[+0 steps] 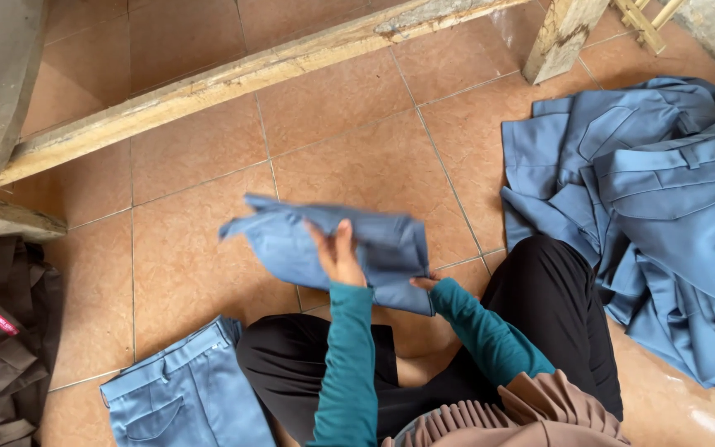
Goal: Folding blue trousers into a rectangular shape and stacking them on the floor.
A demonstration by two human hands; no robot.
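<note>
1. The left hand (337, 252) sits at the centre of the frame, its fingers (343, 236) pointing up and pressed flat against the folded blue garment (333, 240), thumb side gripping the cloth.
2. The right hand (425, 283) is just right of centre and mostly hidden under the garment's lower right corner; its fingers are tucked beneath the cloth, grasping that edge.
3. Both forearms, in teal sleeves, rise from the bottom of the frame, the left nearly upright, the right slanting up to the left.
4. The garment is held above the tiled floor (200, 149), its long axis running left to right, tilted slightly down to the right, with a loose end pointing to the left.
5. A pile of blue trousers (664, 190) lies at the right, another folded blue pair (184, 397) at lower left, and dark brown clothing (2, 331) at the far left edge.
</note>
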